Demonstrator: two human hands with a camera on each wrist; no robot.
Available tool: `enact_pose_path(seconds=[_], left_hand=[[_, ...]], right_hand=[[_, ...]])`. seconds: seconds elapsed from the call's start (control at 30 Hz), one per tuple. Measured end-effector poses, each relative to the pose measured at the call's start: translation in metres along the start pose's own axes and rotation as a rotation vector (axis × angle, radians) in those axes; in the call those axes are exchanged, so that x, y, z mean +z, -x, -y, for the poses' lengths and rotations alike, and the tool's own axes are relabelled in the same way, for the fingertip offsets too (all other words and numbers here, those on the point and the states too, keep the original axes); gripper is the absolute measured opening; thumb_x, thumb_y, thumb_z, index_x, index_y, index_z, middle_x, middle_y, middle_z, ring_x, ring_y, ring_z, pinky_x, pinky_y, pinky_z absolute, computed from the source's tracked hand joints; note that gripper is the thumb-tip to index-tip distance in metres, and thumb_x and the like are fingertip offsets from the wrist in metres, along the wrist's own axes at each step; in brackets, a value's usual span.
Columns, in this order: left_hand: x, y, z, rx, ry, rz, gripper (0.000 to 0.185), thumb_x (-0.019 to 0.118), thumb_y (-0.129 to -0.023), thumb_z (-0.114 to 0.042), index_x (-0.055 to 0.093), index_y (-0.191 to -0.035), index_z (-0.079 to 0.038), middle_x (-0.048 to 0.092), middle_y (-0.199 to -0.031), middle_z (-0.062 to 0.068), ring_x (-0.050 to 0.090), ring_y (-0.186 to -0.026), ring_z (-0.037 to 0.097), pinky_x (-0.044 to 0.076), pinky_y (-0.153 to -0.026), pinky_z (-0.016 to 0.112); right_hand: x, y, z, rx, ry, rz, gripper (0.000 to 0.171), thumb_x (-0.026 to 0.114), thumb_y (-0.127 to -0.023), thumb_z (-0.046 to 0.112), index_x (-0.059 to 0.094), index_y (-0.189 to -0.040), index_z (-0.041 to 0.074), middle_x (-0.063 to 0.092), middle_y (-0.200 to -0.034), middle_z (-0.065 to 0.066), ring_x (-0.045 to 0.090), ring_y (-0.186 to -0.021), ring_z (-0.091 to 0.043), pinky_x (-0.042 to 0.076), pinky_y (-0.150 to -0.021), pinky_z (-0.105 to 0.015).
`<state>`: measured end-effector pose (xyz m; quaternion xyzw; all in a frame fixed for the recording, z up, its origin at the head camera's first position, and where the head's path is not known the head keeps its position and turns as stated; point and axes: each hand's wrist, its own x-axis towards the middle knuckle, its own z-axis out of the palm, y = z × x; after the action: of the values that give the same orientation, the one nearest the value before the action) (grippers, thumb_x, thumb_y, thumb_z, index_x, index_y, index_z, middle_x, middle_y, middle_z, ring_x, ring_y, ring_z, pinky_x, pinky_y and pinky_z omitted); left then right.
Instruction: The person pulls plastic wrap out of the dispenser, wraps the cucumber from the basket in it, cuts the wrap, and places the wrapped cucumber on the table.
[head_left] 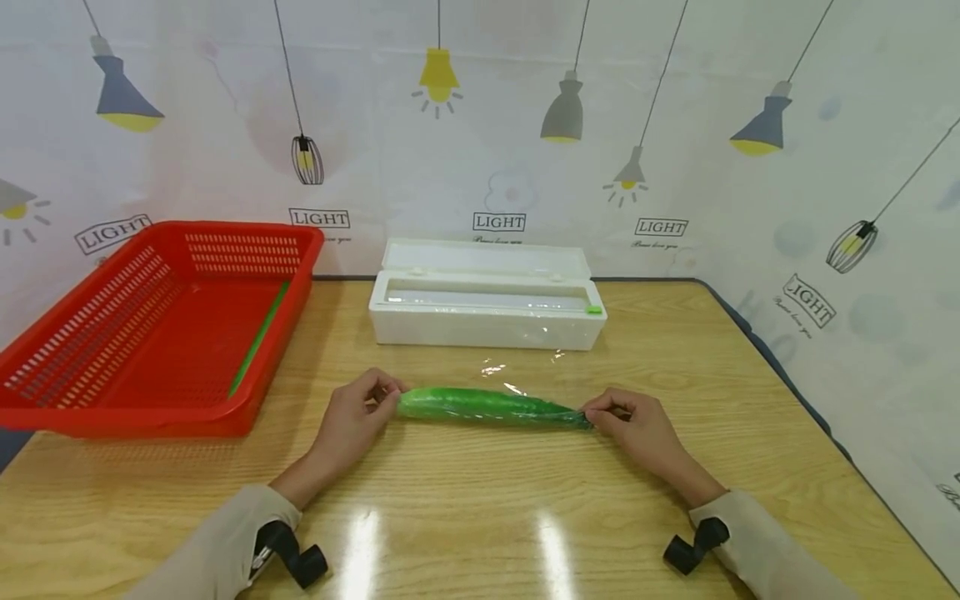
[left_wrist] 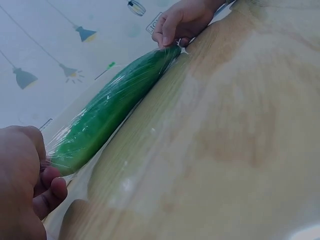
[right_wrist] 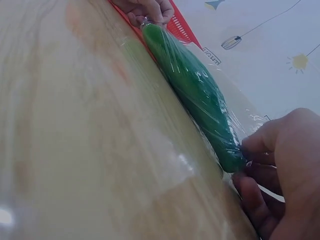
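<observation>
A long green cucumber (head_left: 487, 406) wrapped in clear plastic film lies crosswise in front of the person. At its paler left end, the left hand (head_left: 365, 410) pinches the gathered film between thumb and fingers. The right hand (head_left: 633, 423) pinches the film at the darker right end. Both wrist views show the film (left_wrist: 107, 102) drawn tight and creased along the cucumber (right_wrist: 192, 90), with twisted tips at the fingers. Behind it stands a white film dispenser box (head_left: 487, 329) with its lid raised and a film roll inside.
A red plastic basket (head_left: 273, 350) stands at the left, with a long green strip (head_left: 258, 337) inside along its right wall. A small green slider (head_left: 594, 310) sits on the dispenser's right front edge. Wood-grain tabletop (head_left: 465, 500) extends toward the person. A lamp-print backdrop (head_left: 487, 183) closes off the back.
</observation>
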<state>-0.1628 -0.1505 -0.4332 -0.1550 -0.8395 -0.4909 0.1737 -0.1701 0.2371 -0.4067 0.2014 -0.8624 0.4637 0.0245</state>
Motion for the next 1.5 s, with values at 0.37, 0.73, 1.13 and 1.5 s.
enact_pose_path(seconds=[0.37,0.73,1.13,1.5], left_hand=[[0.003,-0.004,0.001,-0.066,-0.019,0.023,0.004,0.065,-0.092,-0.014,0.067,-0.096,-0.013,0.063,-0.081,-0.003,0.054,-0.07,0.013,0.045,-0.064,0.026],[0.006,-0.011,0.007,0.185,-0.002,0.031,0.03,0.06,-0.088,0.011,0.069,-0.084,-0.017,0.056,-0.079,-0.006,0.046,-0.065,0.011,0.04,-0.056,0.025],[0.006,-0.012,0.005,0.1,0.094,0.022,0.032,0.058,-0.083,0.017,0.074,-0.083,-0.011,0.067,-0.08,0.001,0.057,-0.054,0.017,0.048,-0.05,0.027],[-0.022,-0.007,0.005,-0.077,-0.08,0.173,0.021,0.07,-0.085,-0.009,0.078,-0.098,-0.024,0.071,-0.102,-0.007,0.057,-0.068,0.011,0.041,-0.052,0.024]], right_hand=[[0.004,-0.001,-0.016,-0.073,-0.023,-0.031,0.018,0.064,-0.091,0.004,0.07,-0.108,0.005,0.068,-0.098,-0.009,0.064,-0.082,-0.022,0.05,-0.068,-0.026],[0.002,-0.005,-0.032,-0.055,-0.009,-0.021,0.014,0.062,-0.094,0.013,0.074,-0.1,0.017,0.068,-0.101,0.002,0.062,-0.094,-0.012,0.049,-0.078,-0.026],[-0.009,-0.003,-0.04,-0.299,0.115,0.041,0.027,0.059,-0.089,-0.006,0.074,-0.106,0.009,0.067,-0.104,-0.003,0.061,-0.096,-0.017,0.046,-0.076,-0.021],[-0.008,-0.008,-0.043,-0.197,0.136,0.145,0.034,0.076,-0.082,0.023,0.071,-0.115,0.018,0.062,-0.113,0.005,0.058,-0.096,-0.012,0.05,-0.072,-0.028]])
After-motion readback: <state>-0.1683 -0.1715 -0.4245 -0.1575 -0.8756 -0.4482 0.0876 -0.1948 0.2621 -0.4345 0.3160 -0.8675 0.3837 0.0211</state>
